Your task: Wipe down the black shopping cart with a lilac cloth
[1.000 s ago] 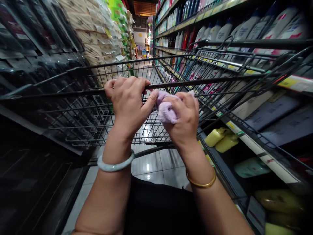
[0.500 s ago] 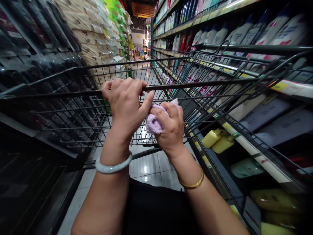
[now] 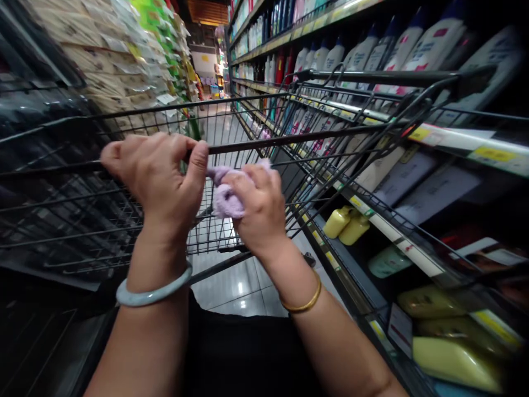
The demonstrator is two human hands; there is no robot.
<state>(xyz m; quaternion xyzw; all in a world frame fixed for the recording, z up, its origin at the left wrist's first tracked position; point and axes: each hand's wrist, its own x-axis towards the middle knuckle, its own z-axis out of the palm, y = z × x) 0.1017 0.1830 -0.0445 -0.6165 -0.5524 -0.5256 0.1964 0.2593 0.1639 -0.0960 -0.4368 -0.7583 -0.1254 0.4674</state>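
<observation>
My left hand is wrapped over the near top rail of a dark wire shopping cart, fingers curled round the bar and thumb lying along it. My right hand, just beside it and slightly lower, clenches a bunched lilac cloth. One rolled end of the cloth sticks out toward the left thumb, and a small corner shows above the knuckles. Behind the cloth the wire mesh of the cart is visible. A pale bangle circles the left wrist and a gold one the right.
Shelves of white bottles run along the right, close to the cart's side. Yellow bottles stand on a lower shelf there. Stacked beige packs line the left. A tiled floor stretches down the aisle between them.
Both hands and the cart rail have shifted left in view, with the aisle swinging left too. The left hand still grips the rail, the right still holds the cloth.
</observation>
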